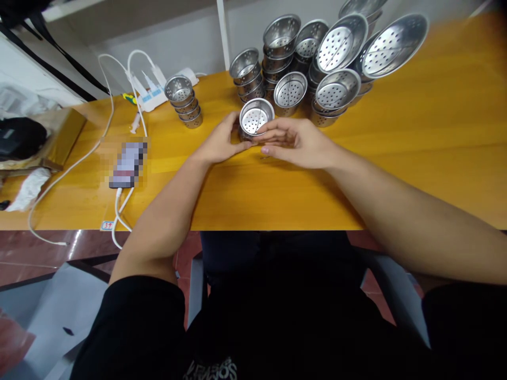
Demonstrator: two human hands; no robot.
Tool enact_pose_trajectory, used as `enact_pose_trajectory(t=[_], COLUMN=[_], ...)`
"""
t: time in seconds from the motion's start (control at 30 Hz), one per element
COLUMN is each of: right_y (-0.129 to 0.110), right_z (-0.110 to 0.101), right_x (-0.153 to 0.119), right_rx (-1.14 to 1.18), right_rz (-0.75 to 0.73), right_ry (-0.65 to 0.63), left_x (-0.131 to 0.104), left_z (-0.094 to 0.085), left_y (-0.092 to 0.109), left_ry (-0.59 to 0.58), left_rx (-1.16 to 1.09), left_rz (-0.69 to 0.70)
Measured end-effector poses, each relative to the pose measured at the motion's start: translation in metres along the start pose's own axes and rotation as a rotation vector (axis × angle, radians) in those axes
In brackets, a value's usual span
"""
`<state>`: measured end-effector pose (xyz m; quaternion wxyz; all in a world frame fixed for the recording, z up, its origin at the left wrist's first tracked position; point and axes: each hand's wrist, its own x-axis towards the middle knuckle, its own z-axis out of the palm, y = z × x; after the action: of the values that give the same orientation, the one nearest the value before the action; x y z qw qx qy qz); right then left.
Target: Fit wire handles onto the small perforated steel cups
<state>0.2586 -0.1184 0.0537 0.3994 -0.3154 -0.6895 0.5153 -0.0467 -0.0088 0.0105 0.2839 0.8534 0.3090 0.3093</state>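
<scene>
A small round steel cup with a perforated base [255, 117] stands on the wooden table, in front of several stacks of similar cups. My left hand [222, 140] curves round its left side, thumb and fingers apart, the fingertips partly behind the cup. My right hand [295, 141] is at the cup's right front, its fingers reaching to the rim and the thumb lower, apart from them. Another perforated cup [290, 91] stands just behind to the right. What lies under the right fingers is hard to make out.
Four-sided table [237, 195] edge runs near my body. To the left are a short cup stack [186, 103], a phone [129, 163] with white cables, and a power strip [152, 95]. Tall cup stacks [282, 39] and larger tilted cups [394, 47] stand at the back right.
</scene>
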Motion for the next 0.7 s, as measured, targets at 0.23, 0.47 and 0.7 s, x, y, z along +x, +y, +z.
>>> enact_pose_trajectory(t=[0.23,0.47,0.7], right_y=[-0.009,-0.003,-0.007], right_z=[0.001,-0.005,-0.004], right_x=[-0.002,0.001,-0.004], right_rx=[0.046,0.059,-0.074], right_rz=[-0.011,-0.084,-0.131], right_ry=[-0.012,0.000,-0.034], left_x=[0.002,0.006,0.009], left_z=[-0.002,-0.002,0.003], left_y=[0.013,0.007,0.016], left_ry=[0.057,0.048,0.075], left_rx=[0.067,0.115,0.198], left_rz=[0.059,0.170,0.243])
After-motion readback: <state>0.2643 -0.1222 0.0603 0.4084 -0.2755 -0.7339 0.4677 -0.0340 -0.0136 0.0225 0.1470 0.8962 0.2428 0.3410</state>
